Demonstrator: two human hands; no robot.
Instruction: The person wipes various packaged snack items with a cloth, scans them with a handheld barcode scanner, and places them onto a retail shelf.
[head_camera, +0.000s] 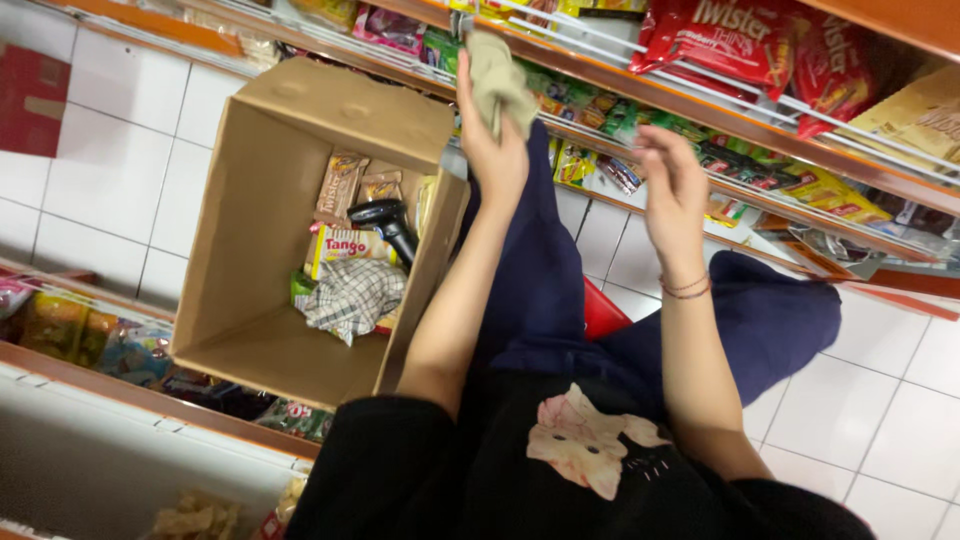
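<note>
Gripping a tan cloth (497, 80), left hand (492, 150); right hand (672, 195) beside it, empty

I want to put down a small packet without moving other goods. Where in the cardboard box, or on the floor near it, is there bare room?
In the cardboard box, the bare wall left of the snack packets is free. Around the checked cloth and black scanner it is crowded. The white floor tiles beyond the box are bare. The left hand holds a beige cloth; the shelves are packed.
</note>
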